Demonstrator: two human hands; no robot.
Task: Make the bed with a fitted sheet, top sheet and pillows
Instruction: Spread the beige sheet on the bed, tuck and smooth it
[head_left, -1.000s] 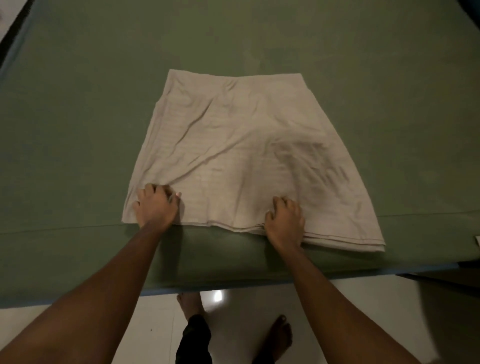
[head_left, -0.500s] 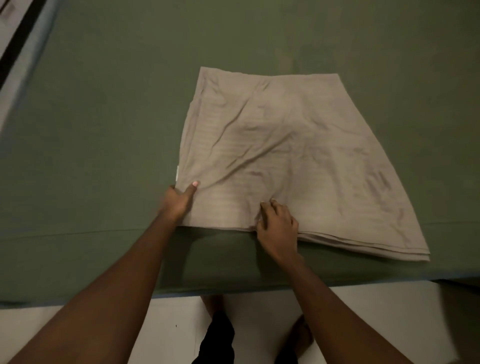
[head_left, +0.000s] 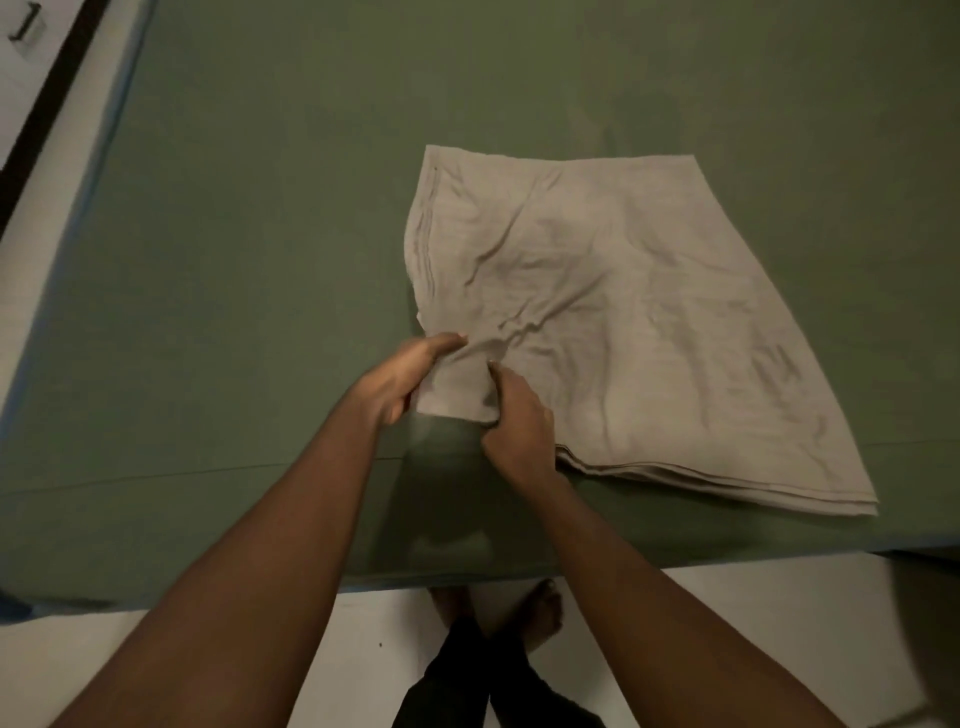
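Note:
A folded beige sheet (head_left: 639, 322) lies on the bed, which is covered by a green fitted sheet (head_left: 249, 249). Its near left corner is lifted slightly off the bed. My left hand (head_left: 405, 376) pinches that corner from the left, thumb on top. My right hand (head_left: 514, 415) grips the same corner from the right, fingers curled into the cloth. The stacked layers of the fold show along the near edge at the right.
The bed's near edge runs across the lower part of the view, with pale floor below it and my bare feet (head_left: 498, 608) there. The bed's left side meets a dark strip (head_left: 47, 104) and white floor at top left.
My view has swung left, so the beige sheet sits further right. Both hands have come together at its near left corner and taken hold of it; the corner has risen a little.

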